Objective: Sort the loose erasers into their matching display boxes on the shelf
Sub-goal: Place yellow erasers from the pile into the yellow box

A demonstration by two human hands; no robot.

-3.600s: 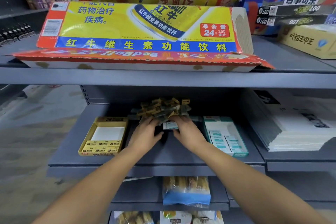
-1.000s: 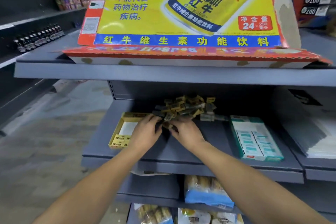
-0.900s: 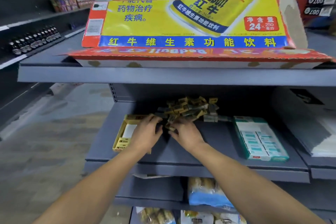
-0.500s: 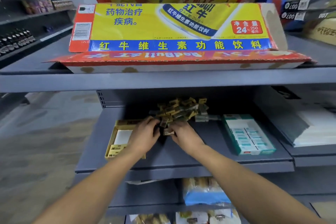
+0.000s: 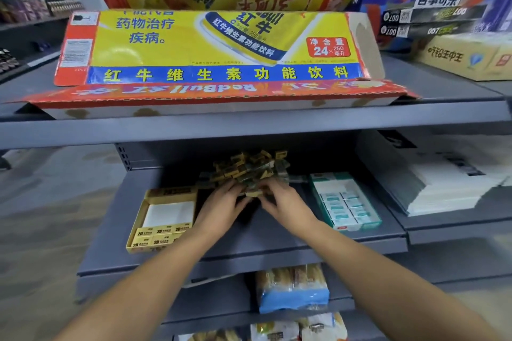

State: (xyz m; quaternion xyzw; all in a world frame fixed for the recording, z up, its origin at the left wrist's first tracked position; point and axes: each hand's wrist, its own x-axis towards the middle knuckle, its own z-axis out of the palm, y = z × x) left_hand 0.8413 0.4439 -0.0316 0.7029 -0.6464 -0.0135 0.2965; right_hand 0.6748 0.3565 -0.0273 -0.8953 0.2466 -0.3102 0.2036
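A heap of loose erasers, yellow-sleeved and green-sleeved, lies at the back of the middle shelf. My left hand and my right hand meet at the heap's front edge, fingers curled. Between their fingertips they pinch one yellow eraser. The yellow display box stands left of my left hand, with two rows of yellow erasers at its front and a bare white floor behind. Right of my right hand, the green display box is filled with green-and-white erasers.
The upper shelf overhangs the heap and carries a flattened Red Bull carton. A stack of white paper lies on the shelf to the right. Bagged goods sit on the shelf below.
The camera has swung slightly. Both hands stay at the heap's front, and a yellow eraser now sits between their fingertips.
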